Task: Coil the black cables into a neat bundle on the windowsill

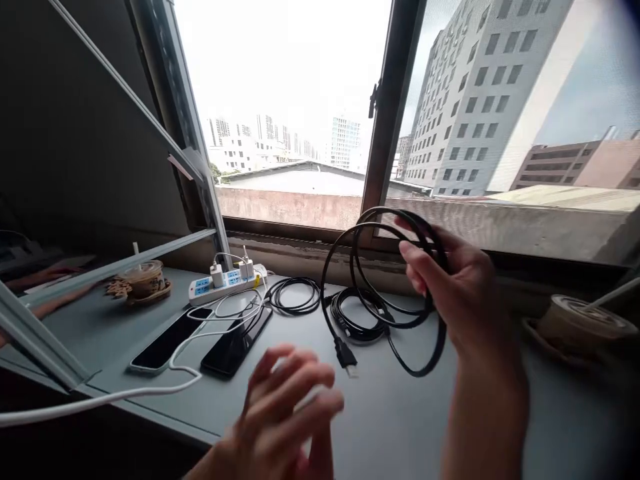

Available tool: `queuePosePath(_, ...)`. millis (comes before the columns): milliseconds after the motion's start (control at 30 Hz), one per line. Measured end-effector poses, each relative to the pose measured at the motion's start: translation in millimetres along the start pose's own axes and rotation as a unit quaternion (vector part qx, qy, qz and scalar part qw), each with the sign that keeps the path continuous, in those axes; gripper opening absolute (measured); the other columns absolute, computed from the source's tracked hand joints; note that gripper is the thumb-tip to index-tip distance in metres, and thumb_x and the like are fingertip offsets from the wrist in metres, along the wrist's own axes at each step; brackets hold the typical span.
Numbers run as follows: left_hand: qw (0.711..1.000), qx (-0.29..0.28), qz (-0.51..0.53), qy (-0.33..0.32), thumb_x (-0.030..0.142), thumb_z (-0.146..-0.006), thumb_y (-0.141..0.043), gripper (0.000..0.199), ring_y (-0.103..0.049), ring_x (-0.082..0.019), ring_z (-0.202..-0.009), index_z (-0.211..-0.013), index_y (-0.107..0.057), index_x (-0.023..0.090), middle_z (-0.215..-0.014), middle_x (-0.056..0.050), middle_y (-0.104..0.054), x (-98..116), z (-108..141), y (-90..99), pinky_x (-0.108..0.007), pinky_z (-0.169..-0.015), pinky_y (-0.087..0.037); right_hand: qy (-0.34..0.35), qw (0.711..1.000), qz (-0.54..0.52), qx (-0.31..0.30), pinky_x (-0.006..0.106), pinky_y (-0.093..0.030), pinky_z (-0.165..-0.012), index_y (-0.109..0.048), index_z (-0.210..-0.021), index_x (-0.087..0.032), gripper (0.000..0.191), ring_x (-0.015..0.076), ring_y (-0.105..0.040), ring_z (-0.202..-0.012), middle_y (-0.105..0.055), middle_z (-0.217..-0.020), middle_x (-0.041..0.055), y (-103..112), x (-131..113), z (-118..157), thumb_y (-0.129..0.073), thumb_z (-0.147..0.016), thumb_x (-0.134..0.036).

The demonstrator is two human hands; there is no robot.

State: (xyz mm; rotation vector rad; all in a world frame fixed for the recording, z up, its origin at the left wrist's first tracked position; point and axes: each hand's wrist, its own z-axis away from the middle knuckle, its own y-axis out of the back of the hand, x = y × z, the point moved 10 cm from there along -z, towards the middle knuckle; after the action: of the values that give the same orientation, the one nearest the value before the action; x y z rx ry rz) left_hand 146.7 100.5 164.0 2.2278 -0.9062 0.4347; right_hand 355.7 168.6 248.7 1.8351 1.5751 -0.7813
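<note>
My right hand (457, 283) is closed around loose loops of a black cable (325, 280), held up above the desk. From these loops hangs a black plug (343, 353) with a pale metal tip, pointing down. My left hand (287, 407) is at the lower middle, just left of the hanging plug and apart from it. Its fingers are curved and spread, slightly smeared, with nothing visible in them. Behind the held loops, a coiled black cable (357, 332) lies on the desk. Left of that rests another black coil (295, 311).
Two phones (173, 341) lie on the grey desk (390, 427) at left, crossed by a white cable (100, 401). A power strip (225, 285) with chargers sits behind them. Cups stand at left (143, 280) and right (583, 327). A metal frame (200, 160) rises beside the window.
</note>
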Motion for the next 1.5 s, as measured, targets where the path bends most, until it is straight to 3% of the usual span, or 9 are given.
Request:
queuePosePath(133,0.977,-0.159,0.135,0.038,0.056,-0.089,-0.018,0.067,-0.06,-0.023,-0.088,-0.053,-0.063,0.022,-0.081,-0.006,-0.068,34,-75,-51.9,-0.04,-0.08,-0.048,-0.007,1.0,-0.01,-0.005,0.016,-0.032,-0.037,-0.062,-0.101,-0.016,0.028,0.005,-0.04,-0.038,-0.042,-0.045,-0.0071,-9,5,-8,-0.057,-0.083,-0.037)
queuePosePath(267,0.963,-0.129,0.226,0.062,0.06,-0.086,-0.03,0.06,-0.061,-0.021,-0.087,-0.062,-0.066,0.019,-0.083,-0.006,-0.068,37,-127,-63.9,-0.034,-0.078,-0.046,-0.015,0.999,0.008,-0.043,0.016,-0.029,-0.037,-0.061,-0.106,-0.016,0.031,0.0047,-0.038,-0.036,-0.042,-0.042,-0.0079,-25,-2,-2,-0.055,-0.084,-0.038)
queuePosePath(433,0.899,-0.126,0.407,0.101,0.043,-0.083,-0.052,0.033,-0.061,-0.017,-0.08,-0.082,-0.07,0.014,-0.079,-0.005,-0.069,28,-135,-69.5,-0.026,-0.07,-0.046,-0.022,0.996,0.031,-0.081,0.015,-0.031,-0.04,-0.06,-0.108,-0.017,0.032,0.0051,-0.041,-0.04,-0.048,-0.046,-0.0056,-39,5,-1,-0.048,-0.089,-0.04)
queuePosePath(667,0.802,-0.141,0.564,0.138,0.024,-0.082,-0.048,0.023,-0.065,-0.015,-0.075,-0.083,-0.068,0.013,-0.077,-0.005,-0.069,10,-141,-63.5,-0.022,-0.073,-0.049,-0.062,0.998,-0.017,0.013,0.015,-0.021,-0.03,-0.056,-0.088,-0.018,0.029,0.0007,-0.035,-0.033,-0.06,-0.071,-0.0006,-12,29,-16,-0.056,-0.083,-0.046)
queuePosePath(767,0.726,-0.151,0.646,0.18,0.015,-0.08,-0.041,0.02,-0.059,-0.01,-0.05,-0.075,-0.061,0.013,-0.058,0.0,-0.061,3,-142,-60.2,-0.018,-0.05,-0.048,-0.058,0.993,-0.081,0.058,0.016,-0.015,-0.027,-0.054,-0.088,-0.02,0.024,0.0016,-0.034,-0.031,-0.058,-0.069,-0.0028,5,29,-21,-0.059,-0.08,-0.043)
queuePosePath(867,0.684,-0.139,0.681,0.221,0.012,-0.079,-0.039,0.018,-0.032,-0.004,-0.025,-0.078,-0.057,0.015,-0.039,0.007,-0.04,-12,-142,-51.9,-0.014,-0.026,-0.023,-0.063,0.97,-0.191,0.135,0.016,-0.011,-0.027,-0.055,-0.085,-0.021,0.019,0.0013,-0.029,-0.03,-0.048,-0.059,-0.0066,31,33,-23,-0.066,-0.072,-0.029)
queuePosePath(1100,0.774,-0.056,0.591,0.221,0.043,-0.087,-0.038,0.037,-0.017,-0.003,-0.023,-0.062,-0.051,0.017,-0.031,0.007,-0.024,-54,-151,-15.2,-0.016,-0.025,-0.009,-0.089,0.943,-0.277,0.161,0.022,-0.001,-0.028,-0.063,-0.082,-0.02,0.016,0.0022,-0.012,-0.03,-0.026,-0.044,-0.01,59,36,-17,-0.062,-0.067,-0.018)
queuePosePath(1267,0.818,0.004,0.544,0.186,0.041,-0.086,-0.044,0.036,-0.017,-0.003,-0.022,-0.059,-0.047,0.019,-0.03,0.008,-0.022,-51,-150,0.0,-0.017,-0.025,-0.007,-0.07,0.952,-0.253,0.16,0.021,-0.003,-0.029,-0.068,-0.088,-0.018,0.02,0.0023,-0.01,-0.031,-0.023,-0.04,-0.01,60,27,-14,-0.062,-0.069,-0.02)
queuePosePath(1500,0.875,-0.133,0.442,0.143,0.057,-0.083,-0.042,0.05,-0.019,-0.002,-0.026,-0.06,-0.057,0.015,-0.03,0.007,-0.025,-3,-136,-40.0,-0.016,-0.03,-0.012,-0.041,0.988,-0.147,0.025,0.014,-0.014,-0.025,-0.071,-0.092,-0.021,0.028,0.002,-0.026,-0.023,-0.042,-0.034,-0.0063,2,13,-7,-0.066,-0.075,-0.044)
